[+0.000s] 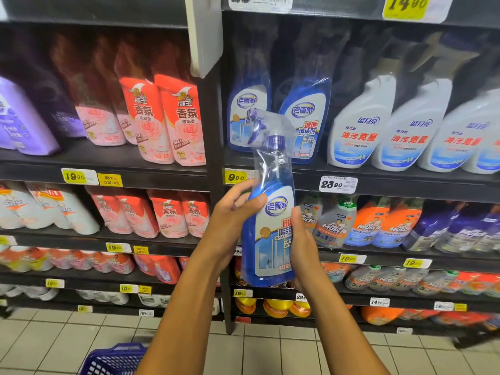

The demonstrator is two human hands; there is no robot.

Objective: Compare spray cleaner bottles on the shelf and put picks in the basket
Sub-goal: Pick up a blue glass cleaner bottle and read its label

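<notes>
Left hand (pixel 232 212) w/ thumb curled round upper body of clear blue glass-cleaner spray bottle (pixel 270 212), right hand (pixel 303 244) gripping its lower side, bottle upright in front of dark store shelf (pixel 378 185), matching blue bottles (pixel 305 117) behind, blue plastic mesh basket (pixel 113 359) on tiled floor below.

- Red and pink refill pouches (pixel 165 120) lean in rows on the shelf to my left, purple packs (pixel 21 123) beside them.
- Yellow price tags (pixel 74 176) line the dark shelf edges below.
- A white price tag (pixel 338 184) reads 23.90.
- Pale floor tiles (pixel 270 353) stretch beneath me.
</notes>
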